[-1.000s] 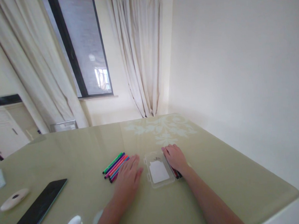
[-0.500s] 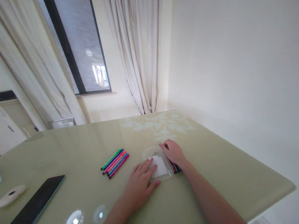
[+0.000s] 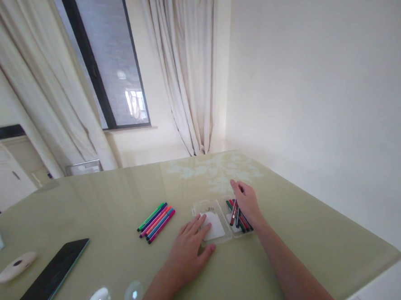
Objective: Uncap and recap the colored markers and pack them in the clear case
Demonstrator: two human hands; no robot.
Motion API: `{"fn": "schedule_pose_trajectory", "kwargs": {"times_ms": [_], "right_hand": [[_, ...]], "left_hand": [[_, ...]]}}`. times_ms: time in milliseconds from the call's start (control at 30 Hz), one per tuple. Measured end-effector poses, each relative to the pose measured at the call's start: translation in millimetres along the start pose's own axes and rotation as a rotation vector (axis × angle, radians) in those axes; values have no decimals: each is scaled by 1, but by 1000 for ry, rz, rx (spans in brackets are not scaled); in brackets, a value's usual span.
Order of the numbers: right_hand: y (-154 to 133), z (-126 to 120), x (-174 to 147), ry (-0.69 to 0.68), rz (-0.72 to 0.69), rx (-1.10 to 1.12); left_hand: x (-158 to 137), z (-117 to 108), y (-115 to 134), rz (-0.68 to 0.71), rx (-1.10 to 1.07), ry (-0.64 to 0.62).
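A clear plastic pen case [image 3: 220, 203] lies unfolded on the table, with a white paper card [image 3: 216, 228] in its left half. My left hand [image 3: 190, 248] rests flat on that half, fingers spread over the card. Over the right half, my right hand [image 3: 247, 202] is closed on felt-tip pens [image 3: 233, 216], a dark red one and a black one showing below the fingers. Other felt-tip pens [image 3: 247, 225], with green, red and blue among them, lie in the case under this hand. How many pens the fingers grip is partly hidden.
Left of the case, several bright felt-tip pens [image 3: 156, 222] lie side by side. A black tablet [image 3: 47, 281] and a white oval object [image 3: 16, 267] are at the left. The table [image 3: 310, 234] meets a wall on the right.
My right hand has lifted and shifted slightly right, with felt-tip pens now showing tilted in its grip. More of the case's right half is uncovered. My left hand stays on the left half.
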State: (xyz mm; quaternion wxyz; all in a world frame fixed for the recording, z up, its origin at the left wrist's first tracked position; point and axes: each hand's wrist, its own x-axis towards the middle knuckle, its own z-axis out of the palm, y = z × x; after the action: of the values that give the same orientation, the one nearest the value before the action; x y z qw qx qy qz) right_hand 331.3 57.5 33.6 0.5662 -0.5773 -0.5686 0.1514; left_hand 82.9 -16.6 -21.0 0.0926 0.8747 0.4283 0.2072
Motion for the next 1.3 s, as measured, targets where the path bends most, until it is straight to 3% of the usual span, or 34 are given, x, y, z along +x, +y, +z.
{"fn": "schedule_pose_trajectory", "kwargs": {"times_ms": [67, 133, 200, 300, 400, 467, 533, 600, 667, 767, 1000, 1067, 1133, 1233, 1300], "right_hand": [[-6, -2, -3, 49, 36, 63], [-12, 5, -12, 5, 33, 99], [-18, 20, -26, -131, 19, 125], [-29, 44, -50, -455, 62, 242], [-33, 53, -57, -617, 94, 405], [-28, 47, -48, -571, 114, 467], [-17, 33, -30, -387, 127, 422], [-4, 16, -12, -203, 132, 280], [8, 1, 1, -117, 115, 89], [21, -8, 8, -171, 90, -160], [34, 3, 6, -366, -56, -511], [35, 5, 6, -387, -91, -548], [35, 5, 5, -403, -136, -595], [34, 7, 3, -422, -195, -683], [34, 9, 3, -416, -202, -711]], "left_hand": [[0, -1, 2, 15, -16, 32], [0, -3, 5, 38, -27, 83], [3, -5, 10, 46, -22, 140], [7, -3, 13, -41, 36, 209], [10, 1, 6, -151, 151, 190], [9, -1, -5, -214, 254, 154], [6, -7, -16, -293, 376, 137], [2, -14, -26, -368, 485, 131], [-2, -21, -32, -414, 545, 123], [-5, -27, -35, -441, 533, 130], [-6, -41, -43, -516, 468, 172], [-6, -40, -37, -472, 403, 215], [-5, -34, -25, -330, 274, 214], [-2, -21, 0, -62, 93, 105], [-1, -15, 12, 12, 49, 30]]}}
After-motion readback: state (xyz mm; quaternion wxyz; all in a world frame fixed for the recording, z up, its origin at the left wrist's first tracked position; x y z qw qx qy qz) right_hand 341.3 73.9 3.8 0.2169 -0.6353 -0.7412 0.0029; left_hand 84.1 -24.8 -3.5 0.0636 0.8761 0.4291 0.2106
